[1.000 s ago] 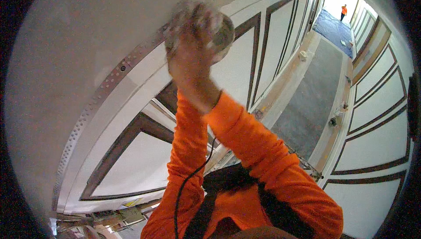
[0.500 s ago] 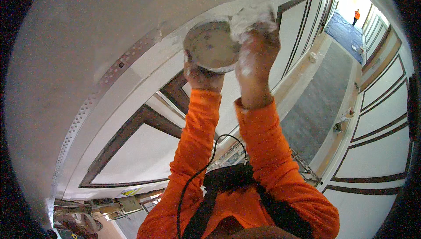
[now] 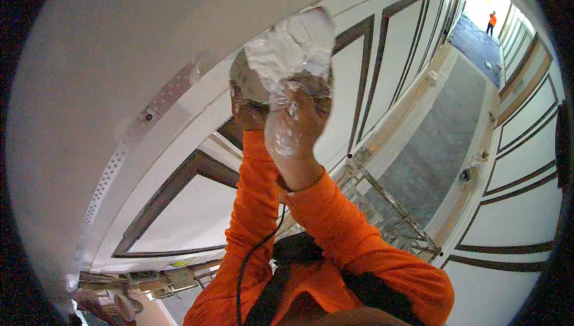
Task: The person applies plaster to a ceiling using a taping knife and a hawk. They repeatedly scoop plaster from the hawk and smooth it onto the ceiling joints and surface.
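Curling around a white-smeared thing (image 3: 293,42) of unclear kind, the fingers of our right hand (image 3: 299,114) held it across our view of the round bowl (image 3: 246,81), hiding part of it. With our left hand (image 3: 246,112) we grasped the bowl's near side. Left of the bowl ran a perforated strip (image 3: 107,173); well to its right lay grey floor (image 3: 427,141).

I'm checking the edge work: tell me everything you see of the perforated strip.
The perforated strip is pale, narrow and metal-looking, dotted with small round holes. It runs along the wall's edge, curved in this fisheye view. Its upper part carries a dark spot and fainter holes, near a whitish smear.
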Demonstrator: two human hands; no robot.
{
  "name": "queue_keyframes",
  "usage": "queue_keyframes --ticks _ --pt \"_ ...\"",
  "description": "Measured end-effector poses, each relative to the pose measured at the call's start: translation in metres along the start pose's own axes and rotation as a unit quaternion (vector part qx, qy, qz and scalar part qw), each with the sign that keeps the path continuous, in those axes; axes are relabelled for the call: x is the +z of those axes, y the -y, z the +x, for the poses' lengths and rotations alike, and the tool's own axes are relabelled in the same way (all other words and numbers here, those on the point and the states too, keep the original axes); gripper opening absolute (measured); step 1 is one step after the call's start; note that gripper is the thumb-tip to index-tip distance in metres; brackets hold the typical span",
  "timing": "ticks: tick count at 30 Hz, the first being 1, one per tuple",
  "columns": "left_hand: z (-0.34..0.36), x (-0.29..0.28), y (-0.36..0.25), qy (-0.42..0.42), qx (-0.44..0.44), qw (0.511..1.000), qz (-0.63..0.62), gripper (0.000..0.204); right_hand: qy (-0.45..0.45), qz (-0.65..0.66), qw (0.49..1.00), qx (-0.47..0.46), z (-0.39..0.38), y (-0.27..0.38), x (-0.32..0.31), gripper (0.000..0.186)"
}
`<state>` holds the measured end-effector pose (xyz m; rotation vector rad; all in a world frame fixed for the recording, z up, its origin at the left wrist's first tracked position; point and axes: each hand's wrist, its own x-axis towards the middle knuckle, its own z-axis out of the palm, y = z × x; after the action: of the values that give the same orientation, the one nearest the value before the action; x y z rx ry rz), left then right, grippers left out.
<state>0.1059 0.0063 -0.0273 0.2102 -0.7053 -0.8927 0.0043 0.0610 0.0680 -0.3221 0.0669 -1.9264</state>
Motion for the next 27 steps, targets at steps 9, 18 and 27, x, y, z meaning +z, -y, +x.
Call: queue_keyframes --ticks 9,18,27 --pt "-0.010 0.068 0.015 -0.010 -0.125 0.979 -0.160 0.053 0.165 -0.611 0.666 -0.395 0.062 0.007 0.041 0.058" --pt "-0.082 0.011 -0.031 -0.073 -0.093 0.989 -0.092 0.053 0.459 -0.507 0.613 -0.395 -0.054 -0.007 -0.012 0.062" --pt "-0.015 0.055 0.019 -0.090 -0.137 0.976 -0.141 0.051 0.043 -0.069 0.996 -0.026 0.110 0.028 -0.028 0.030"
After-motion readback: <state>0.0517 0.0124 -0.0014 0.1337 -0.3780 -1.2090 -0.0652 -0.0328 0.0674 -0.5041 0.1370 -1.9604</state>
